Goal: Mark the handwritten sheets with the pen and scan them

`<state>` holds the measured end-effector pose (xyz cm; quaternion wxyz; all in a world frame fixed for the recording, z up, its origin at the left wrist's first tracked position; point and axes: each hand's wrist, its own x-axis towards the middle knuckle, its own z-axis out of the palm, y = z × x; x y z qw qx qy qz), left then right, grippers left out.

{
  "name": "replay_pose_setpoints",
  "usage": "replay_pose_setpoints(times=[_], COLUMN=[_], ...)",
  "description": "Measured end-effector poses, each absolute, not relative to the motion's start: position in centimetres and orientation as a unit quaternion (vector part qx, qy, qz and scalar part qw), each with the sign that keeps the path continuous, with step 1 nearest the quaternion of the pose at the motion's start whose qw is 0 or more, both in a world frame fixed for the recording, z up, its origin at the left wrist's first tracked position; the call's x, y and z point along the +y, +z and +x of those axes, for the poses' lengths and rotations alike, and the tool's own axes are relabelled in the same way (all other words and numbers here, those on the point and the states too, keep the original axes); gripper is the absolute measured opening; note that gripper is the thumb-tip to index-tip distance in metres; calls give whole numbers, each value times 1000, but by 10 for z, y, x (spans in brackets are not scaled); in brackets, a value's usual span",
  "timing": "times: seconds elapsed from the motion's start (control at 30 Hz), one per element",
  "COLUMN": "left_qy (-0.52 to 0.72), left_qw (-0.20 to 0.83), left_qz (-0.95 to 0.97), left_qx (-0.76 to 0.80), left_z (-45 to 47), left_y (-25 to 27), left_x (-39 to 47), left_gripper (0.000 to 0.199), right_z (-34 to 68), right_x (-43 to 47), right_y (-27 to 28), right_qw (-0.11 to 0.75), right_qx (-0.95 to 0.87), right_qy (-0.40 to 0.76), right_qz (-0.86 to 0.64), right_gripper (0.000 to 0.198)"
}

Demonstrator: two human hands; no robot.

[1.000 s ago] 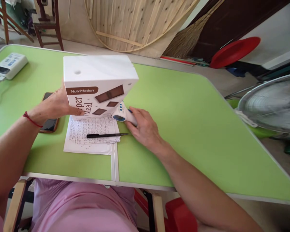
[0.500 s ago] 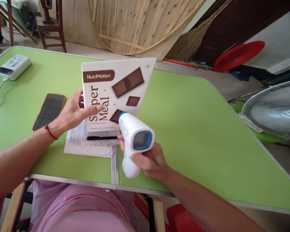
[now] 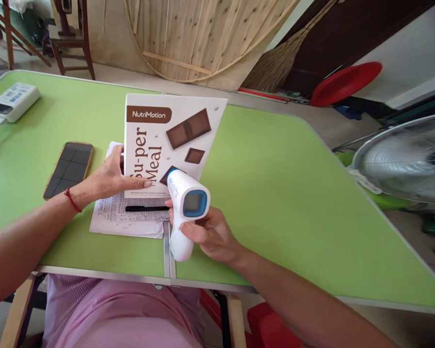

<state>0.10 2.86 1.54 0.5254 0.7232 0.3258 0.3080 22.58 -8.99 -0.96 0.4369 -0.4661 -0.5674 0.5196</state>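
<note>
Now we are counting | one box (image 3: 166, 145), upright on desk (image 3: 275, 193), left hand (image 3: 110, 179) gripping it | one thermometer (image 3: 184, 208), right hand (image 3: 210, 237) clasping it | one pen (image 3: 147, 209) | one phone (image 3: 68, 169).

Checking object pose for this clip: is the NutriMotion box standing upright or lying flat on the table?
Upright. The NutriMotion box stands on its lower edge over the handwritten paper, front face toward the camera, steadied by the left hand.
</note>
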Motion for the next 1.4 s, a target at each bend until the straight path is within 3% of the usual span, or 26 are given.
replay_pose_setpoints(times=[0.3, 0.87, 1.4], left_qy=[304, 324, 324], left_qw=[537, 461, 490], left_qz=[724, 762, 734], left_qx=[308, 320, 340], left_z=[2, -2, -3], left_y=[18, 3, 4], left_x=[27, 33, 33], left_gripper=[54, 66, 73], right_z=[227, 228, 228], right_x=[-89, -88, -88], right_y=[-12, -12, -13], right_qw=[426, 427, 419], right_qx=[-594, -614, -617], right_qy=[510, 492, 493], right_qz=[-453, -445, -447], right_gripper=[40, 32, 41])
